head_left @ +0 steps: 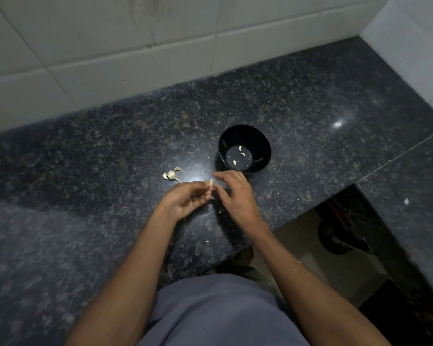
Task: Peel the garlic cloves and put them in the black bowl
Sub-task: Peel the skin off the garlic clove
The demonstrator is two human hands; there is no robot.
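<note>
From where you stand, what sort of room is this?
Most likely a home kitchen: a dark speckled stone counter against a white tiled wall, with a black bowl and loose garlic on it.

Dim overall. Glare patch on counter [200, 171] near bowl [244, 148], smaller hotspot far right. Heavy shadow lower left. Wide-angle bending at edges. Soft focus, grainy; corners murky.

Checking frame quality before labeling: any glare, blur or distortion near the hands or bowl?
Head view: dim overall, with a glare patch on the countertop just beyond the left hand, plus a small bright spot far right. Wide-angle bending shows in the tile lines and counter edge. The garlic clove is small and soft; the right hand looks slightly blurred. The cloves in the black bowl are distinct.
</note>
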